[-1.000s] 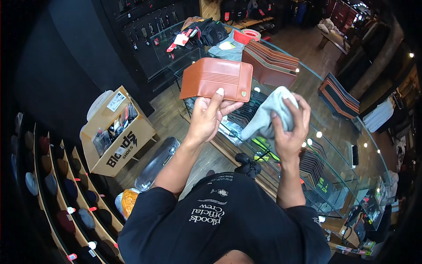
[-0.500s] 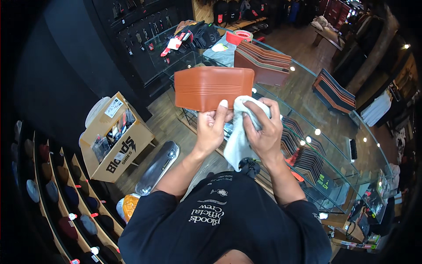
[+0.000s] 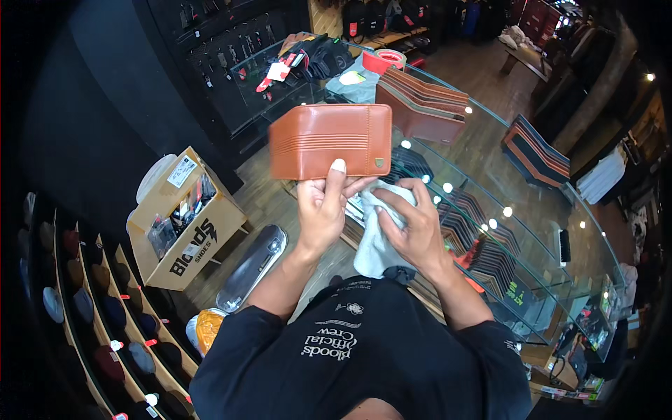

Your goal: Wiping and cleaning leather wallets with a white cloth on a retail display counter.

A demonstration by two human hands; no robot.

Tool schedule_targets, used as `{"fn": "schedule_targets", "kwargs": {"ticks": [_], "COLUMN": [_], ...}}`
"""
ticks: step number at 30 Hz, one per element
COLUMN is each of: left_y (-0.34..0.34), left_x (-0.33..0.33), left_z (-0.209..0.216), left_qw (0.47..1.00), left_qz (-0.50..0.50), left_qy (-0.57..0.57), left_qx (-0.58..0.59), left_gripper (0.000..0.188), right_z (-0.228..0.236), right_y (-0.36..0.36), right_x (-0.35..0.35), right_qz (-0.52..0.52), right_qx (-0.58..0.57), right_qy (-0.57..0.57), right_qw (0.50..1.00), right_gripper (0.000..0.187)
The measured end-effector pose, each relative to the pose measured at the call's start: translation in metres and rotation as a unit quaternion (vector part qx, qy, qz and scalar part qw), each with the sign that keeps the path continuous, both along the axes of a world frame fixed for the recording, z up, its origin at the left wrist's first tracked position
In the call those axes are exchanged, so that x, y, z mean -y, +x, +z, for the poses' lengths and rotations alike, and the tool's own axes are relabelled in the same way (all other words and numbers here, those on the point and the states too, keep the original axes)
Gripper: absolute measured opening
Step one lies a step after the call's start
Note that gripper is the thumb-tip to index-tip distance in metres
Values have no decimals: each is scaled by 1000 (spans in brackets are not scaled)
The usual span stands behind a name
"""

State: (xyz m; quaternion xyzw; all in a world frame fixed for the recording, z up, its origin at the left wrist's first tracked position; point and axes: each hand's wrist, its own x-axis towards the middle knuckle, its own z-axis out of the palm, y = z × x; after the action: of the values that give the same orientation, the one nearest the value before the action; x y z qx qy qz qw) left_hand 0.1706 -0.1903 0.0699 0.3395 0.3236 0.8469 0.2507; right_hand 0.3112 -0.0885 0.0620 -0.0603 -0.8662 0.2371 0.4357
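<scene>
A brown leather wallet (image 3: 329, 140) is held up spread open, its ribbed outer face toward me and a small metal badge at its lower right corner. My left hand (image 3: 323, 206) grips its bottom edge, thumb on the near face and the other fingers behind. Just right of it, below the wallet, my right hand (image 3: 409, 220) is closed on a white cloth (image 3: 381, 241) that hangs down in folds. The cloth is apart from the wallet's face.
A glass display counter (image 3: 483, 168) stands ahead, with rows of wallets (image 3: 423, 105) and red tape rolls (image 3: 383, 59) on top. At left are a cardboard box (image 3: 189, 231) of goods, a skateboard (image 3: 252, 266) and a rack of caps (image 3: 84, 308). A brush (image 3: 563, 246) stands on the right.
The wallet has shifted left and turned, uncovering its badge corner. My right hand with the cloth has come down and off the wallet's right edge.
</scene>
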Motion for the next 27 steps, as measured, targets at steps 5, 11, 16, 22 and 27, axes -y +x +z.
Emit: {"fn": "schedule_targets", "kwargs": {"ticks": [5, 11, 16, 22, 27], "left_y": [6, 0, -8, -19, -25], "left_x": [-2, -8, -9, -4, -6], "left_z": [-1, -18, -14, -13, -20], "left_qw": [998, 996, 998, 997, 983], "left_qz": [29, 21, -3, -40, -73], "left_qy": [-50, -91, -42, -63, -113], "left_qx": [-31, 6, -38, 4, -126], "left_gripper": [31, 32, 31, 34, 37], "right_z": [30, 12, 13, 7, 11], "right_y": [1, 4, -9, 12, 5], "right_x": [3, -15, -15, -41, -25], "right_qz": [-56, -22, -24, 22, 141], "right_qx": [-74, -11, -37, 50, -86], "right_qy": [7, 6, -8, -136, -450], "right_qw": [996, 1000, 999, 989, 877], "right_gripper": [44, 43, 39, 36, 51]}}
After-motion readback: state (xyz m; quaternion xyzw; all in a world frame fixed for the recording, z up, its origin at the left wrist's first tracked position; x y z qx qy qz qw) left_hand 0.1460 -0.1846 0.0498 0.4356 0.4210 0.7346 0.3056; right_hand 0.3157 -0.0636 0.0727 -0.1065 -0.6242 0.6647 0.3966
